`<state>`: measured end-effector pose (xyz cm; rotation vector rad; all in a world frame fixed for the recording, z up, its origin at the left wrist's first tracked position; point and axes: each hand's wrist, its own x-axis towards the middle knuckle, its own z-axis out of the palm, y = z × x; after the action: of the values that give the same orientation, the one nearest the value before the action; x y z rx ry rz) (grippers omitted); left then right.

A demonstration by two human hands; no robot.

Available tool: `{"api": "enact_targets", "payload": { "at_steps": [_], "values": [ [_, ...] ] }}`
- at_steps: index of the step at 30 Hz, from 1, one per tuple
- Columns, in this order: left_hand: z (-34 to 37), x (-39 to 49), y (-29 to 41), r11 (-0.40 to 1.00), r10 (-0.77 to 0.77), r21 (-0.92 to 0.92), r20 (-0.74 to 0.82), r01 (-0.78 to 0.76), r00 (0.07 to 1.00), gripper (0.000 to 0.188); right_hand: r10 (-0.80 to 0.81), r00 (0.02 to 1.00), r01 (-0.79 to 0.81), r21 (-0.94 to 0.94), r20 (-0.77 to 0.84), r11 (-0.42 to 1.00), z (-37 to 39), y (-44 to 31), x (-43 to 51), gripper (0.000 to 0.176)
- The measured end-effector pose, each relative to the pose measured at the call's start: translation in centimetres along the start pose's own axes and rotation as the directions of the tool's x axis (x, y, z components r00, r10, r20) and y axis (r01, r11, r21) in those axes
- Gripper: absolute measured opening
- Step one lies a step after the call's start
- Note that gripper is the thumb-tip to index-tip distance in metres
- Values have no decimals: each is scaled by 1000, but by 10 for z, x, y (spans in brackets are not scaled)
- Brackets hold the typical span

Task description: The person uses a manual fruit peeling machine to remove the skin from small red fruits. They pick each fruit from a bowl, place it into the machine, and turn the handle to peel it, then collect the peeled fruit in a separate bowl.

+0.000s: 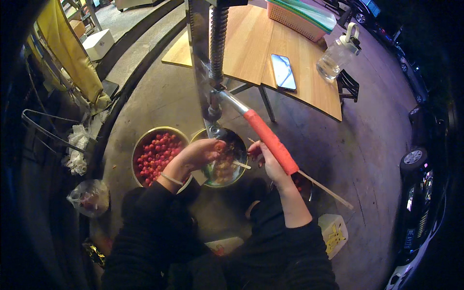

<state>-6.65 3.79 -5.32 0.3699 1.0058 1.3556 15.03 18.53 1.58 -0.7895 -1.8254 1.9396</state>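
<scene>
My left hand (197, 154) reaches over the second bowl and holds a small red fruit (220, 145) at its fingertips, beside the lower end of an upright metal press. My right hand (267, 159) is under the red-wrapped lever handle (272, 141) of the press, its fingers curled around a thin wooden stick (250, 140); how far the grip closes is partly hidden. Round red fruits (158, 154) fill the left bowl (136, 145). In the second bowl (243, 174) lie blurred, paler pieces and a flat wooden stick (242, 165). Another container with red fruits (298, 183) is partly hidden behind my right forearm.
A wooden table (246, 47) ahead carries a phone (284, 72), a clear water jug (335, 59) and a pink plastic basket (295, 20). A plastic bag (89, 198) lies at the left, near a raised curb (139, 58). The press's coil spring (219, 43) stands before the table. Parked cars line the right.
</scene>
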Motion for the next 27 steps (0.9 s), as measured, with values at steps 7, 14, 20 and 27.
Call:
{"api": "enact_targets", "payload": {
  "at_steps": [7, 14, 20, 27],
  "values": [
    [17, -20, -1, 964, -26, -261, 102, 51, 994, 32, -315, 946, 321, -319, 73, 892, 39, -14, -11, 28],
    [24, -28, -5, 975, -21, -215, 145, 52, 989, 28, -507, 827, 533, -623, 241, 573, 55, -17, -10, 40],
    [25, -37, -12, 997, 19, -78, 137, -8, 990, 25, -475, 846, 505, -652, 244, 565, 59, -11, -14, 35],
    [36, -50, -2, 941, 104, -331, 69, -75, 992, 36, -562, 821, 522, -532, 101, 667, 61, -23, -9, 25]
  ]
}}
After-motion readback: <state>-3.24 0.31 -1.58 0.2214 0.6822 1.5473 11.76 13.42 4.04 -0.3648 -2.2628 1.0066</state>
